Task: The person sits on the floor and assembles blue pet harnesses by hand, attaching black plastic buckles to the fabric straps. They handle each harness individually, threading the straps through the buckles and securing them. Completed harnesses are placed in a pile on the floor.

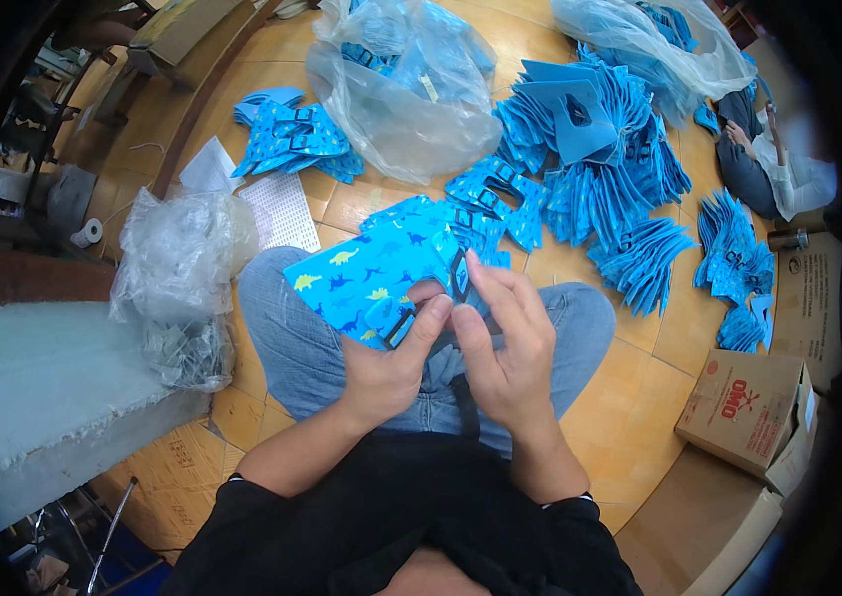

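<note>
Above my lap I hold a flat blue dinosaur-print piece (346, 283) with a curved cut-out and black fittings that look like buckles. My left hand (381, 372) is closed on its near edge, thumb on top, next to one black fitting (399, 328). With thumb and fingers, my right hand (510, 348) pinches the right end beside the other black fitting (460, 276). Both thumb tips nearly meet at the cut-out. Some fingers are hidden under the piece. Just beyond it lie more such pieces (505, 199) on the floor.
Large heaps of blue pieces (610, 149) spread ahead and to the right. Clear plastic bags (411, 109) hold more. Crumpled plastic (177, 248) and a printed sheet (282, 211) lie left. Cardboard boxes (744, 407) stand right. Another person (788, 164) sits at the far right.
</note>
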`<state>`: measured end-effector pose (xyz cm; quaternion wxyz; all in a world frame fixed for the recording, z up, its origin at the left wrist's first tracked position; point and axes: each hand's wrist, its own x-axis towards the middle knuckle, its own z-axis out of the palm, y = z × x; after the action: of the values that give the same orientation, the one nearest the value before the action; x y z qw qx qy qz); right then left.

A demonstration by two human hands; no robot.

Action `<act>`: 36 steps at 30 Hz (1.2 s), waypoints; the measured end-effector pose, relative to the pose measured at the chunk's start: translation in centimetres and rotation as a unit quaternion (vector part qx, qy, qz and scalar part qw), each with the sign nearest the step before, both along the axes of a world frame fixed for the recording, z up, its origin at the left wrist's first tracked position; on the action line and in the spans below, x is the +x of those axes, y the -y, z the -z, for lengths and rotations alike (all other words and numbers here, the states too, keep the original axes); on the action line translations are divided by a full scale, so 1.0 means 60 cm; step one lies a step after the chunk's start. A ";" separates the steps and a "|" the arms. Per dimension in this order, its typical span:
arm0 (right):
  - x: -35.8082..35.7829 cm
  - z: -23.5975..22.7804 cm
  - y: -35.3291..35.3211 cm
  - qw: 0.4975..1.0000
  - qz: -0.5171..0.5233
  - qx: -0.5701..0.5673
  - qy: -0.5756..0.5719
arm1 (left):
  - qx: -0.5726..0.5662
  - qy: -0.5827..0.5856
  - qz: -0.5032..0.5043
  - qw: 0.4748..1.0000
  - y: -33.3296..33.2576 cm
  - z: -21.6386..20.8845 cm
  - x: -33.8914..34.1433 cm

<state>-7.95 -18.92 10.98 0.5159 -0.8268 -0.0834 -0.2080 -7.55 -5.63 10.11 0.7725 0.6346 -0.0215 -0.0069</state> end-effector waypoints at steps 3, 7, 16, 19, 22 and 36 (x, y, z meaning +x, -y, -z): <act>0.000 0.000 -0.001 0.996 0.020 0.078 -0.047 | -0.009 0.002 0.008 1.000 0.005 0.008 -0.006; 0.011 0.003 0.002 0.990 0.009 0.128 -0.064 | -0.042 -0.028 0.014 0.999 0.008 0.021 -0.007; 0.007 -0.009 -0.004 0.989 0.022 0.126 -0.069 | -0.097 -0.014 0.035 0.995 -0.001 0.014 0.015; 0.002 -0.016 -0.007 0.992 0.009 0.104 -0.073 | -0.123 -0.031 0.033 0.991 -0.003 0.003 0.021; 0.006 -0.018 -0.009 0.995 0.007 0.091 -0.052 | -0.138 -0.035 0.020 0.990 -0.002 -0.002 0.022; 0.004 -0.035 -0.016 0.999 0.021 0.024 -0.019 | -0.289 -0.113 0.094 0.946 -0.003 -0.009 0.026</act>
<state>-7.68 -17.98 13.06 0.5327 -0.8194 -0.0513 -0.2054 -5.97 -5.45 10.62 0.9159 0.3743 0.0054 -0.1451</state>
